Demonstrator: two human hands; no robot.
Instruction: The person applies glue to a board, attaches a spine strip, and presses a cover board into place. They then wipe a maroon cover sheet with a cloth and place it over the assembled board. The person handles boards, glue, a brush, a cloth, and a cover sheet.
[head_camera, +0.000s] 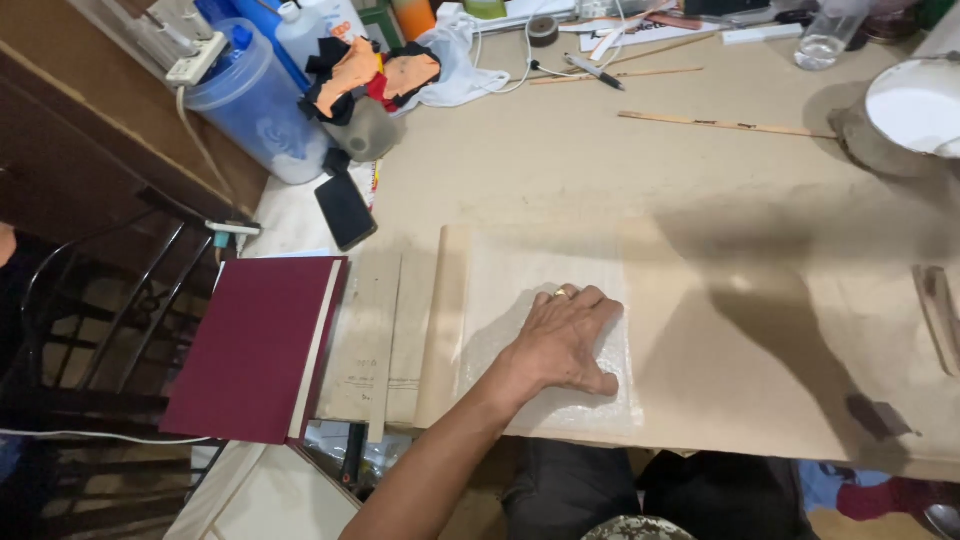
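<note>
Head view: the left hand (565, 340) lies flat, fingers spread, on a clear crinkled plastic sheet (545, 400) over brown paper (760, 330).

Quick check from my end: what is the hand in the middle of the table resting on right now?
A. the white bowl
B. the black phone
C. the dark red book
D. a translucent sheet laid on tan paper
D: the left hand lies palm down on the translucent sheet, which lies on tan paper; the dark red book sits apart to its side, untouched.
</note>
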